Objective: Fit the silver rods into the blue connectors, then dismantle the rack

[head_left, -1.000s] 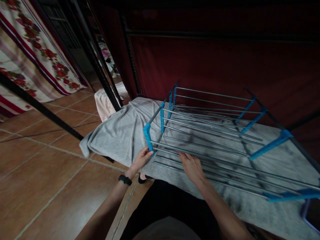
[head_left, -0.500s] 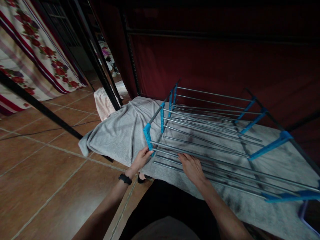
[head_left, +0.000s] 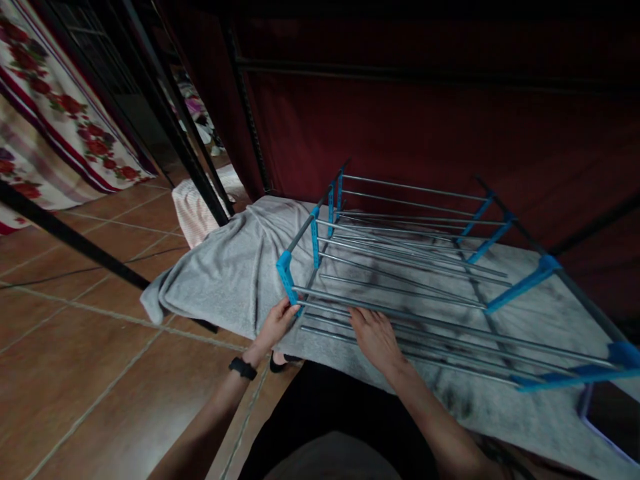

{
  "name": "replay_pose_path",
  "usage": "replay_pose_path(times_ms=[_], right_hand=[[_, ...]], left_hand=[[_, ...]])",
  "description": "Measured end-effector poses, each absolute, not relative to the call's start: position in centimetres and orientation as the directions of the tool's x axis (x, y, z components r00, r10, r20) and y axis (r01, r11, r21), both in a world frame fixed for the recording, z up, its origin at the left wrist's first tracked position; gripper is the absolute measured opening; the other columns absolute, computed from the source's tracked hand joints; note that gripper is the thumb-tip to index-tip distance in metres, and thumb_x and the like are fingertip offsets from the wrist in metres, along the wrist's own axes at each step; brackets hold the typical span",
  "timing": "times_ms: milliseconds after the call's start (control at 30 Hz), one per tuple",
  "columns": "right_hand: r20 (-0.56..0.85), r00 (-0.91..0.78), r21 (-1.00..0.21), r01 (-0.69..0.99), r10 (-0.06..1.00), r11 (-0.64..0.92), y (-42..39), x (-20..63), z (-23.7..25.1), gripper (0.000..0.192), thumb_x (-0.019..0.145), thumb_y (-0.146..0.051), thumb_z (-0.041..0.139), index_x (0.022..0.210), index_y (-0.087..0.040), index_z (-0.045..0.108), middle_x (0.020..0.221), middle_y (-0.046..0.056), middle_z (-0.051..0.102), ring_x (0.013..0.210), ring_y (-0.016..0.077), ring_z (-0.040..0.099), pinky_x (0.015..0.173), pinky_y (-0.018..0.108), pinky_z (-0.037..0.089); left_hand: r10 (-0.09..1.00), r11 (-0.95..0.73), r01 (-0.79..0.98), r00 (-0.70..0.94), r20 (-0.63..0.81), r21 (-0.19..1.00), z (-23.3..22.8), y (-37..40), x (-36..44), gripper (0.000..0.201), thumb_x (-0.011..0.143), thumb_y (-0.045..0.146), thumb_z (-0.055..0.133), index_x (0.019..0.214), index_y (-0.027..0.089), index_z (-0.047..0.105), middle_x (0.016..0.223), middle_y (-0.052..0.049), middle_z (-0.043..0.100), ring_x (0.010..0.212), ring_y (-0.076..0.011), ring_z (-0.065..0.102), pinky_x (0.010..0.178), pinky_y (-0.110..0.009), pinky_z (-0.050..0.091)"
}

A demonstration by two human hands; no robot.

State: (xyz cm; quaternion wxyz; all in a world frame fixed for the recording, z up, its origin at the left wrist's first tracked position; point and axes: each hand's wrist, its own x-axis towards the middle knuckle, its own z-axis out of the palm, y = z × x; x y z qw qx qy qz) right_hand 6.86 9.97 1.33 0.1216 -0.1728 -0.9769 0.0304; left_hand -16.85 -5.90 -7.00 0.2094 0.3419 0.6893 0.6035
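shiny metal rack (head_left: pixel 400 267), matt grey towel (head_left: pixel 235 273)

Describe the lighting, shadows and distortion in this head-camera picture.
Head view: dim light, the maroon curtain nearly black at top; the rack's metal rods cast soft dark streaks on the grey towel; wide-angle bending bows the black poles and floor tiles; the left hand and right hand are sharp enough.

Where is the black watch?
In the head view, the black watch is low and left of centre, on the wrist of the left hand that touches the rack's blue corner piece.
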Motion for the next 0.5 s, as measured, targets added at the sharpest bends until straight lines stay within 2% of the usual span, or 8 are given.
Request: replay_pose_path(times_ms=[100,200,400,500], right_hand=[[0.341,-0.897,-0.103,0.262,0.281,0.96,9.2,8.9,0.9,0.046,0.095,-0.006,0.041,0.135,-0.021,0.058,0.129,0.01,0.064,0.116,0.0219,0.059,0.103,0.038,0.044],[0.37,-0.883,-0.138,0.255,0.289,0.957,8.4,12.1,-0.9,0.042,0.094,-0.006,0.042,0.126,-0.023,0.063,0.12,0.008,0.066,0.106,0.0196,0.061,0.099,0.037,0.047],[0.36,-0.824,-0.176,0.4,0.437,0.899,9.5,18.3,-6.6,0.048,0.09,-0.004,0.04,0.128,-0.024,0.062,0.117,0.009,0.067,0.108,0.0234,0.063,0.092,0.041,0.053],[0.399,-0.758,-0.267,0.443,0.517,0.856,10.5,20.4,-8.4,0.043,0.092,-0.008,0.04,0.124,-0.025,0.064,0.111,0.009,0.068,0.103,0.0236,0.064,0.089,0.041,0.054]], left_hand=[[0.742,0.053,0.241,-0.659,0.123,0.969,-7.4,-6.2,-17.0,0.043,0.081,0.05,0.069,0.11,0.018,0.068,0.112,-0.009,0.072,0.105,-0.0266,0.065,0.099,-0.042,0.047],[0.75,0.076,0.274,-0.65,0.126,0.959,-8.1,-6.5,-17.2,0.044,0.082,0.049,0.068,0.113,0.018,0.067,0.115,-0.01,0.071,0.108,-0.0265,0.063,0.101,-0.042,0.046],[0.744,0.11,0.312,-0.656,0.13,0.944,-8.8,-6.3,-17.5,0.037,0.078,0.05,0.072,0.101,0.02,0.071,0.106,-0.008,0.072,0.104,-0.027,0.064,0.101,-0.042,0.048],[0.762,0.135,0.355,-0.634,0.132,0.925,-8.7,-6.0,-17.8,0.043,0.079,0.049,0.071,0.111,0.019,0.068,0.115,-0.01,0.071,0.11,-0.0277,0.064,0.103,-0.044,0.047]])
